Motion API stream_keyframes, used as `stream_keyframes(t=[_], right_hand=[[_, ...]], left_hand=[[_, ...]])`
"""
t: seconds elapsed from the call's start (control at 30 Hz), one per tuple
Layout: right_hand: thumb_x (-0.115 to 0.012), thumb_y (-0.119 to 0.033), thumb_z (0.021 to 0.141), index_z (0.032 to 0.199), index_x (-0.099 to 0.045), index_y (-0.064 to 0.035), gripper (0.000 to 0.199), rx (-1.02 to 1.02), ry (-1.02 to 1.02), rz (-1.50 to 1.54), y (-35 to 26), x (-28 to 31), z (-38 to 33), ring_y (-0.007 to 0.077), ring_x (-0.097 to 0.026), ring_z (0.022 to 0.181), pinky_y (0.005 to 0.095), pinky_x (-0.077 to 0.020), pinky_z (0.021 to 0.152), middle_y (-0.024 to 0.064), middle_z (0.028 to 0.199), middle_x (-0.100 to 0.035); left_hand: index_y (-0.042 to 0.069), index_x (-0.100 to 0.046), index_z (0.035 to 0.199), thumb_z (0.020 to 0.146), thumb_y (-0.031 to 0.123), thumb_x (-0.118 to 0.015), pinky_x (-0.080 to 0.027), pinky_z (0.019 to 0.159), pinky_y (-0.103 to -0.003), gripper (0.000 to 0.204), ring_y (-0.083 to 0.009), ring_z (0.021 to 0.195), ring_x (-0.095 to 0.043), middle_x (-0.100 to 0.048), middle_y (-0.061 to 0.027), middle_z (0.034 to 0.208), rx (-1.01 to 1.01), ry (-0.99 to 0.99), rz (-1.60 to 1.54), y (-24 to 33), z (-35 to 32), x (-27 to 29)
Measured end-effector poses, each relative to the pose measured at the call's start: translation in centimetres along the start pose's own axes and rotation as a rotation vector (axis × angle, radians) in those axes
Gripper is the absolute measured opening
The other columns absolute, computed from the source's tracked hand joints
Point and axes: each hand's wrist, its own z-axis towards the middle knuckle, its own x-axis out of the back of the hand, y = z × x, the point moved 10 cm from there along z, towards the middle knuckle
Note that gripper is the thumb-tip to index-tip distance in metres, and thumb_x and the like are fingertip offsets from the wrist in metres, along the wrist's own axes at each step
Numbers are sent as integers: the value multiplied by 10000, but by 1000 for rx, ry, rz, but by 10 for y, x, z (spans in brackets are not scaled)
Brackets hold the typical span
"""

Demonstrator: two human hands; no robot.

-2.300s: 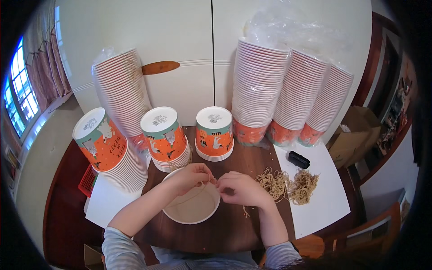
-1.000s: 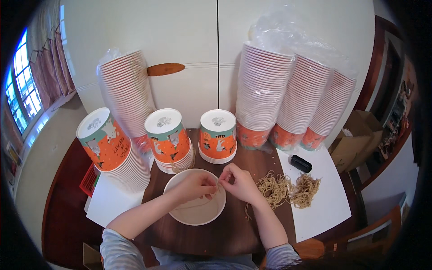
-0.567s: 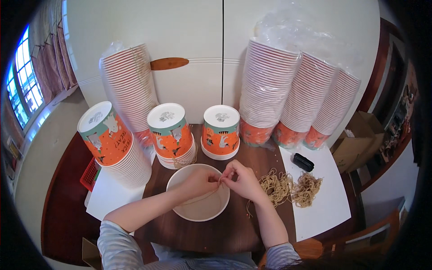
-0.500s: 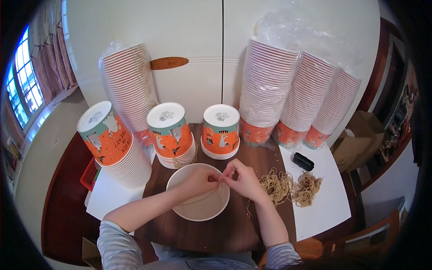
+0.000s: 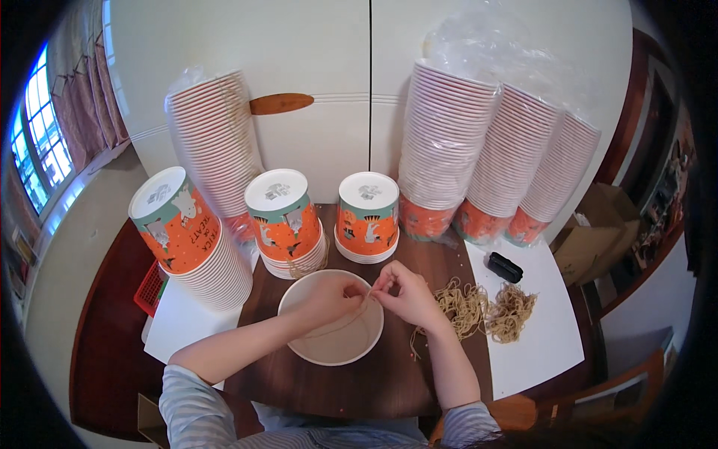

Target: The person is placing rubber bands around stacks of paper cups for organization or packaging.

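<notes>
Over the right rim of an upright white paper bucket (image 5: 340, 358), both hands meet in a pinch on a thin tan string (image 5: 334, 329). My left hand (image 5: 334, 298) reaches across the bucket's mouth, its fingertips closed on the string. At the rim, my right hand (image 5: 402, 293) pinches the string close to the left fingertips. A length of it trails down inside the bucket. Whether a knot lies between the fingertips is too small to tell. To the right of my right hand lie tangled tan strings (image 5: 461, 308), with a second bundle of strings (image 5: 511, 314) beside them.
Behind the bucket stand upside-down stacks of orange printed buckets (image 5: 366, 228), (image 5: 280, 224) and, farther left, a taller bucket stack (image 5: 209, 262). Plastic-wrapped bucket stacks (image 5: 449, 135) line the back. A black oblong object (image 5: 505, 267) rests on white paper (image 5: 538, 363) at the right.
Both hands stay at the bucket's right rim, still pinching the string. My right hand has shifted slightly and the fingertips have moved a little apart.
</notes>
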Motion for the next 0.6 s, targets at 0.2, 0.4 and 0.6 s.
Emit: stream_keyframes(t=[0.2, 0.4, 0.6], right_hand=[[-636, -44, 727, 822, -474, -28, 188, 38, 19, 60, -2, 3, -1, 87, -563, 632, 238, -456, 589, 32, 688, -587], [-631, -34, 725, 826, -473, -28, 187, 8, 21, 121, 6, 2, 0, 85, -571, 646, 239, -458, 594, 37, 697, -596], [-625, 5, 729, 816, -464, -43, 189, -11, 11, 126, 8, 3, 1, 40, -536, 671, 194, -442, 608, 18, 759, -594]], left_hand=[[2, -611, 860, 731, 42, -590, -476, 653, -225, 137, -96, 706, -595, -628, -53, 763, 24, 113, -152, 5, -1, 14], [-8, -601, 878, 753, 1, -594, -463, 617, -193, 126, -74, 695, -576, -614, -36, 767, 24, 85, -257, 1, 1, 10], [-10, -606, 870, 743, -4, -617, -457, 622, -189, 128, -70, 705, -571, -615, -33, 772, -25, 86, -249, 1, 3, 11]])
